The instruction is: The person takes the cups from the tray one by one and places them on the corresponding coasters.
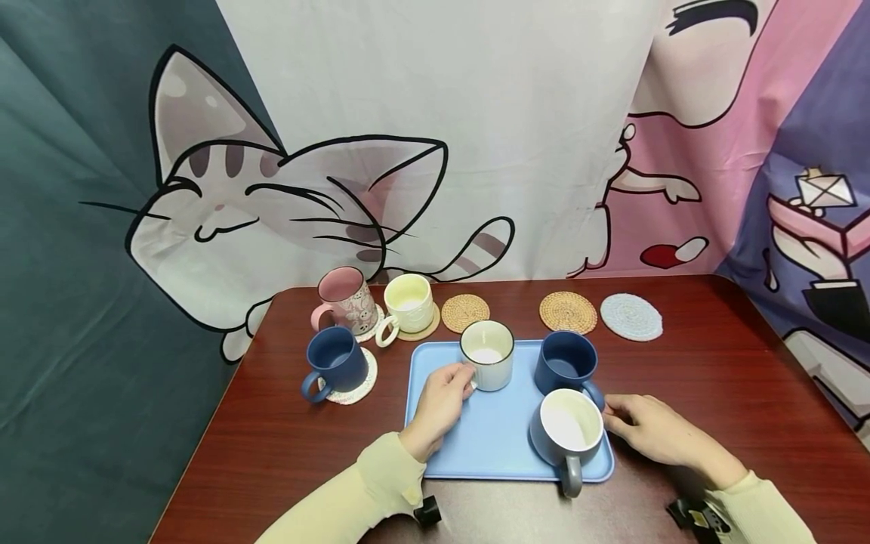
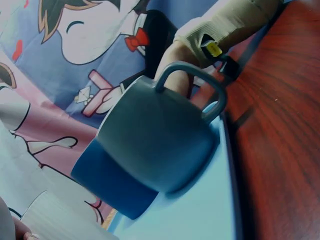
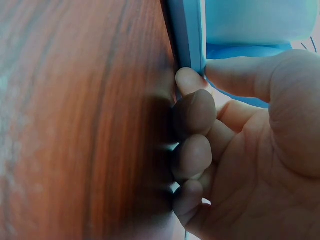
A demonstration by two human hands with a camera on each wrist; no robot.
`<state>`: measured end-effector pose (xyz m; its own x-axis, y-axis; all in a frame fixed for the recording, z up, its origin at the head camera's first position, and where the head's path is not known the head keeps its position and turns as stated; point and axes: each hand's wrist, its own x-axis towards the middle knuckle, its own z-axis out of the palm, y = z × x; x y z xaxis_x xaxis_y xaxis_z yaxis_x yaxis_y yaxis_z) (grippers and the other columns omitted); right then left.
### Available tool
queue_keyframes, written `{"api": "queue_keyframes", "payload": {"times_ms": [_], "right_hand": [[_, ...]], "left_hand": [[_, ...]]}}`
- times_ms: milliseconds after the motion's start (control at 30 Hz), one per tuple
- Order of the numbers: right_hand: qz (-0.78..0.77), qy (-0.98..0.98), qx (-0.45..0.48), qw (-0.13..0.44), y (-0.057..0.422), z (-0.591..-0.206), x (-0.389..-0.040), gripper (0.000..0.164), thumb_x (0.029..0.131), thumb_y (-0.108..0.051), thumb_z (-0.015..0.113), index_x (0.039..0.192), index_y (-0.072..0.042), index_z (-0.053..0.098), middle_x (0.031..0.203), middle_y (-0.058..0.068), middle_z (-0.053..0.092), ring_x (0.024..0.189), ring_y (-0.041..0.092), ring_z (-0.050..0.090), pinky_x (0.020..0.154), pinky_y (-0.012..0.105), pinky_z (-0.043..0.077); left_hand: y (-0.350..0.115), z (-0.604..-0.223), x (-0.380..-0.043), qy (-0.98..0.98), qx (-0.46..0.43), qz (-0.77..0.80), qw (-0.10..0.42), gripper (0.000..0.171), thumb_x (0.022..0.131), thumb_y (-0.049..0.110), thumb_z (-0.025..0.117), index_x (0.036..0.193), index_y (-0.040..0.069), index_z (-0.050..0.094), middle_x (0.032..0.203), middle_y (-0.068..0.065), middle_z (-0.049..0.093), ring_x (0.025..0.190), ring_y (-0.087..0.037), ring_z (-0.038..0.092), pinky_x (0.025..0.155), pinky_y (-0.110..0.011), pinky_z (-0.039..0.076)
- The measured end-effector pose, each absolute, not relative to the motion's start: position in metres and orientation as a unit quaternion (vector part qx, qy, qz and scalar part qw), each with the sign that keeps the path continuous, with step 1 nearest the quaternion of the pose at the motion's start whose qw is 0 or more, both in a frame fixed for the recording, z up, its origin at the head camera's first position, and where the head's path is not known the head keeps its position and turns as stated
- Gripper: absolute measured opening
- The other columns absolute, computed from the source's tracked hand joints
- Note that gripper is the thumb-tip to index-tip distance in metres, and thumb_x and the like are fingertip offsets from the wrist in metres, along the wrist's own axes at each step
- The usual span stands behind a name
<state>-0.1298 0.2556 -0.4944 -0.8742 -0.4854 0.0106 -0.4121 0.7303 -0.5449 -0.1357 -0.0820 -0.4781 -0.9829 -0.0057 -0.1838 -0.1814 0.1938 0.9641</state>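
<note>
My left hand (image 1: 442, 404) pinches the handle of a white mug with a dark rim (image 1: 496, 370), over the back of a light blue tray (image 1: 492, 442). At the tray's right edge, my right hand (image 1: 649, 429) grips the rim between thumb and index finger, close to the handle of a navy mug (image 1: 559, 374). The right wrist view shows this tray rim (image 3: 189, 30) at the fingertips, the other fingers curled beside it. In front of the navy mug, a grey mug with white inside (image 1: 552, 438) stands on the tray, its handle toward me.
Left of the tray, a pink patterned mug (image 1: 356, 310), a pale yellow mug (image 1: 414, 317) and another navy mug (image 1: 347, 366) stand on coasters. Behind the tray lie two woven tan coasters (image 1: 465, 312) (image 1: 568, 312) and a pale blue coaster (image 1: 630, 317). A printed curtain (image 1: 544, 151) hangs behind the table.
</note>
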Motion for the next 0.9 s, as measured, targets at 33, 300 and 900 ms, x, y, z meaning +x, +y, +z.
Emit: {"api": "queue_keyframes", "payload": {"times_ms": [33, 300, 900], "right_hand": [[-0.275, 0.928, -0.243, 0.067, 0.256, -0.494, -0.13, 0.03, 0.101, -0.021, 0.066, 0.075, -0.028, 0.051, 0.066, -0.019, 0.033, 0.062, -0.005, 0.037, 0.061, 0.021, 0.03], [-0.274, 0.929, -0.239, 0.067, 0.257, -0.495, -0.129, 0.032, 0.1, -0.019, 0.066, 0.074, -0.029, 0.05, 0.065, -0.02, 0.032, 0.062, -0.005, 0.039, 0.061, 0.02, 0.031], [-0.275, 0.929, -0.238, 0.07, 0.257, -0.495, -0.13, 0.032, 0.1, -0.019, 0.066, 0.074, -0.029, 0.05, 0.065, -0.02, 0.032, 0.06, -0.005, 0.037, 0.059, 0.02, 0.03]], "left_hand": [[-0.083, -0.477, -0.137, 0.765, -0.064, 0.637, 0.072, 0.041, 0.106, 0.032, 0.054, 0.068, 0.016, 0.048, 0.057, 0.009, 0.036, 0.053, -0.009, 0.033, 0.052, -0.021, 0.029], [-0.09, -0.472, -0.143, 0.75, -0.071, 0.654, 0.07, 0.038, 0.104, 0.028, 0.056, 0.069, 0.016, 0.049, 0.062, 0.008, 0.042, 0.06, -0.008, 0.043, 0.056, -0.019, 0.04], [-0.099, -0.455, -0.167, 0.74, -0.046, 0.67, 0.012, 0.041, 0.107, 0.024, 0.053, 0.069, 0.013, 0.043, 0.066, 0.003, 0.042, 0.066, -0.011, 0.044, 0.064, -0.021, 0.048]]}}
